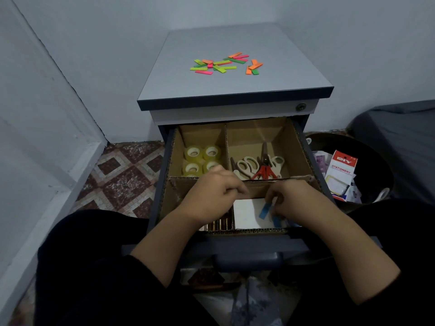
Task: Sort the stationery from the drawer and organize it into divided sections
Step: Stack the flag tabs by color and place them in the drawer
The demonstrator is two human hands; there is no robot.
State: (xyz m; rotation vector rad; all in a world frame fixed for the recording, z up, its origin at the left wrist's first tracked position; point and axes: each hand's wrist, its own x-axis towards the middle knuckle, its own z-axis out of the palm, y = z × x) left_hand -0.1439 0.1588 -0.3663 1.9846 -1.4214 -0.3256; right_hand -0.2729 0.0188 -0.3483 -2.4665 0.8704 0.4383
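An open drawer (235,245) of a small cabinet (235,90) is seen from above, fitted with a cardboard divider (235,178) that splits it into four sections. In the far left section, rolls of clear tape (202,158) are packed together. In the far right section, several pairs of scissors (259,167) are piled, one of them red-handled. The left hand (216,194) is held over the near left section with its fingers curled; whether anything is gripped cannot be told. Beneath its wrist, some gold-coloured items (219,224) are partly seen. The right hand (292,201) is lowered into the near right section, where a blue strip (264,211) is pinched between its fingertips above a white sheet (247,214). More blue strips are half hidden under that hand. On the cabinet top, coloured strips (223,64) in green, pink and orange are scattered. To the right, a dark bin (381,165) is filled with stationery packaging (342,170).
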